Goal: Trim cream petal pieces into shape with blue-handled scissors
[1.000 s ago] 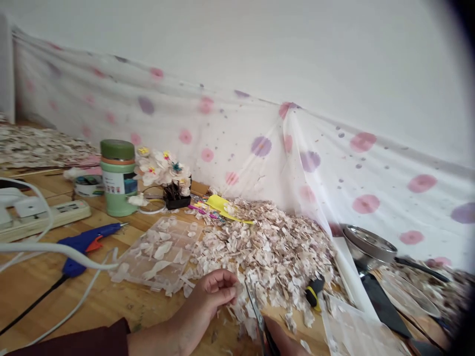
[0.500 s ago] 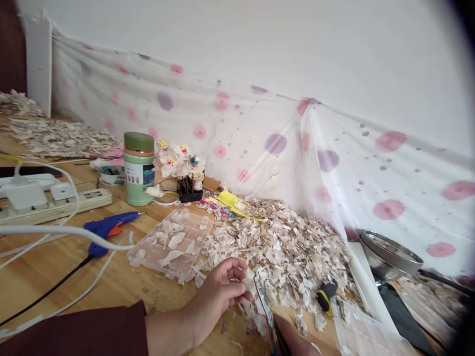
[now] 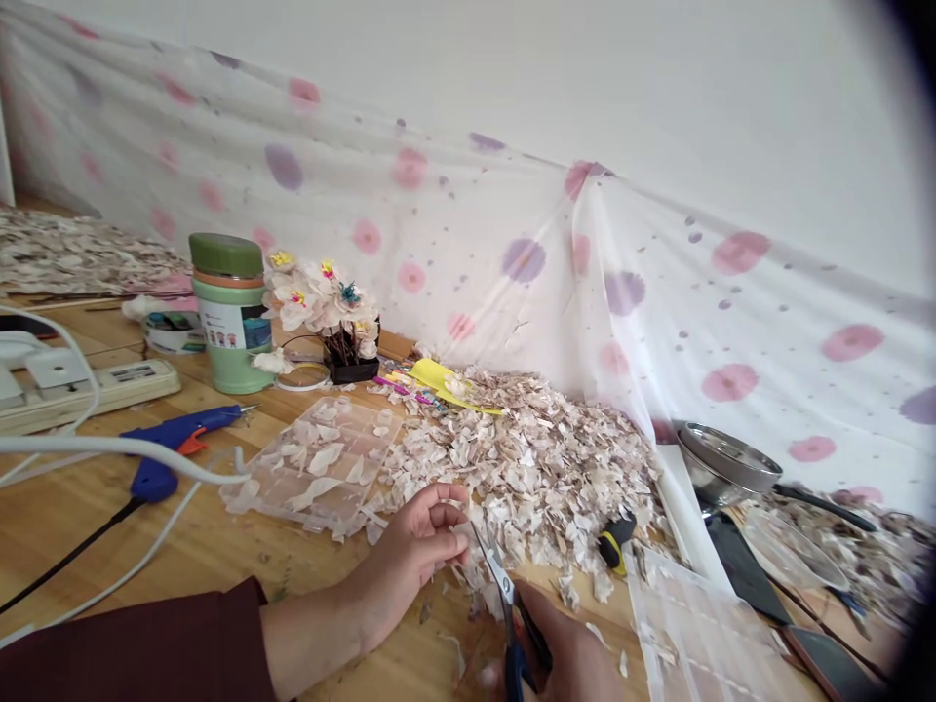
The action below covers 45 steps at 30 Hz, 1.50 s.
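Observation:
My left hand (image 3: pixel 420 546) is closed in a pinch at the near edge of the pile, its fingertips on a thin, pale petal-like flake that is mostly hidden. Scissors (image 3: pixel 502 582) with dark blue and black handles are gripped in my right hand (image 3: pixel 566 639). Their blades stand slightly apart, tips close to the left fingertips. Behind both hands spreads a heap of pale flakes (image 3: pixel 504 448). Left of it, a clear compartment tray (image 3: pixel 282 497) has more flakes lying on it.
A blue glue gun (image 3: pixel 172 439), a power strip (image 3: pixel 138 382) and white cables lie at left. Behind stand a green jar (image 3: pixel 230 322) and a potted flower arrangement (image 3: pixel 329 312). At right are black-yellow pliers (image 3: pixel 614 541), another clear tray (image 3: pixel 694 619) and a metal pan (image 3: pixel 731 463).
The view has swung a little to the right, so the jar and flowers sit farther left. More of my right hand shows, and the scissor blades now look spread apart beside the left fingertips.

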{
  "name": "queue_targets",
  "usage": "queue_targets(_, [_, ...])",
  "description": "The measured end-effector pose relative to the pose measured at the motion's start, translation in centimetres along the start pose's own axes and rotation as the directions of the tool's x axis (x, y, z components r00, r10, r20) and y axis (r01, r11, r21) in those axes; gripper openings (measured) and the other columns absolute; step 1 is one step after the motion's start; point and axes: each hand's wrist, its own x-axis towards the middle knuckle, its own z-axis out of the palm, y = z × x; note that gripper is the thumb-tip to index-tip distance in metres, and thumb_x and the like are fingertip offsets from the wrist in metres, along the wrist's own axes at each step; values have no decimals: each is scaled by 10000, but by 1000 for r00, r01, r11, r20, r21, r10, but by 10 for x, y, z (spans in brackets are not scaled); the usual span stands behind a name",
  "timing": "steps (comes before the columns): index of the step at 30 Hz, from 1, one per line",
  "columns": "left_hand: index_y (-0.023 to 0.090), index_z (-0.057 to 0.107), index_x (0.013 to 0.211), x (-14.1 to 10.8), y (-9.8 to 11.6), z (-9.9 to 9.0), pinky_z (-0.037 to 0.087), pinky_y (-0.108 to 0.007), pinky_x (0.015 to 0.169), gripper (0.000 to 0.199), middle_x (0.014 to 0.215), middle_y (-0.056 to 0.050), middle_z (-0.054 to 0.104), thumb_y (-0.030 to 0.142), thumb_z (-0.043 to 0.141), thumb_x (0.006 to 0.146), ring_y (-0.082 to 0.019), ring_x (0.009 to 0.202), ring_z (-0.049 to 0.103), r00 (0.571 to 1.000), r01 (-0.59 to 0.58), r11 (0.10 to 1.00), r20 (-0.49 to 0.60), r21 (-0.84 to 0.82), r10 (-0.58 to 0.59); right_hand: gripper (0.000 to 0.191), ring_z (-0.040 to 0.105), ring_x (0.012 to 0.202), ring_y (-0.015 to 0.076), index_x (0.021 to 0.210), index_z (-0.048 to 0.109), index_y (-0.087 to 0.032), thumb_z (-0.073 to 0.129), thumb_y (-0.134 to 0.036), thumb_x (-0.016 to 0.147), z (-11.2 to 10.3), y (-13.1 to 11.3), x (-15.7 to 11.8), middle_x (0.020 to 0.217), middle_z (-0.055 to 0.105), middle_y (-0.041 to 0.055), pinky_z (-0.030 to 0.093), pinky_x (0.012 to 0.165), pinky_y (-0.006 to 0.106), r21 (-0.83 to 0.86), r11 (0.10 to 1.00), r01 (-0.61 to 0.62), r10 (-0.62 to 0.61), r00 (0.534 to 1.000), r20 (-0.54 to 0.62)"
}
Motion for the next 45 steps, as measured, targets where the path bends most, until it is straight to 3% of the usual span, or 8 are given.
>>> queue_targets(5, [200,582,1034,-3,2,-1,393,-284,725,358,793,30,574,172,680,691,-125,700,541,999,-37,996,-1,75,37,287,617,618,195,941,659,-218,637,-283,663,-7,-6,-1,718,718,18,388,546,222,11,1000,-19,18,1000,14])
queue_targets(9, [202,586,1049,-5,5,0,385,-290,732,373,837,17,570,163,668,687,-135,745,518,997,-61,989,-33,136,66,190,597,582,180,867,658,-233,611,-254,684,-8,-10,-3,693,714,9,354,515,219,3,1000,-1,1,1000,1])
queue_targets(20, [202,567,1067,-2,2,0,407,-292,733,397,798,17,577,176,688,690,-146,744,542,997,-79,995,16,68,78,365,631,650,205,1006,662,-228,677,-282,645,-11,-12,-3,749,731,14,364,550,227,36,999,5,-8,996,85])
queue_targets(28, [224,570,1052,-1,2,0,424,-288,776,413,792,27,596,238,754,682,-147,766,582,996,-86,992,-4,90,86,209,616,648,188,888,644,-212,625,-252,684,-16,-17,-3,767,726,21,353,550,219,64,998,-24,20,998,60])
queue_targets(39, [223,534,1111,-2,4,1,433,-313,815,501,853,-8,662,271,768,671,-185,844,604,999,-47,993,2,104,47,311,591,612,181,934,654,-232,653,-260,624,-6,-6,-2,690,689,-11,324,504,213,88,996,18,-20,999,27])
queue_targets(45, [230,522,1150,-2,-1,-2,430,-293,809,488,834,12,649,257,752,721,-160,827,599,999,-49,993,28,110,46,323,520,579,149,974,658,-219,621,-251,655,-10,-15,-4,650,640,-27,316,513,202,164,986,30,-38,998,44])
